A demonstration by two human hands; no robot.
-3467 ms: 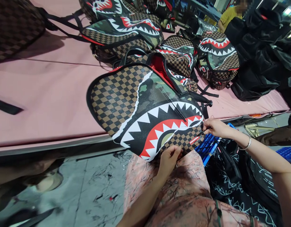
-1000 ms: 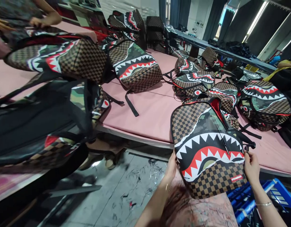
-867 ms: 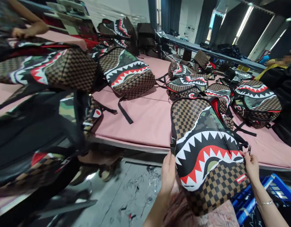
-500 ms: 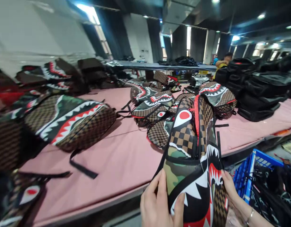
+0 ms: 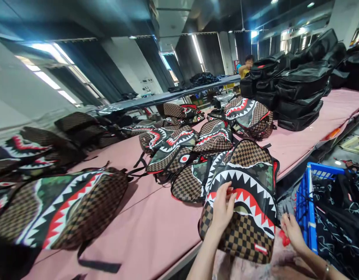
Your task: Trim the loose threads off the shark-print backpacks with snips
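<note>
A checkered backpack [image 5: 249,171] with a shark-mouth print leans at the pink table's near edge, its front panel facing me. My left hand [image 5: 225,204] rests on that panel over the red and white teeth, fingers slightly curled and apart, holding nothing. To the right of the bag, my right hand [image 5: 291,229] is closed round small scissors [image 5: 286,211], their dark blades pointing up and something red below the fingers. Further shark-print backpacks [image 5: 179,142] lie just behind this one.
Another shark-print backpack [image 5: 65,206] lies on the pink table [image 5: 150,233] at left. Black bags [image 5: 302,89] are piled at the back right. A blue crate [image 5: 313,217] of dark printed items stands at right. A person [image 5: 246,68] is in the distance.
The backpack has turned from its side to its front and sits lower. My left hand has shifted onto the front panel. My right hand has come off the bag, and scissors now show in it.
</note>
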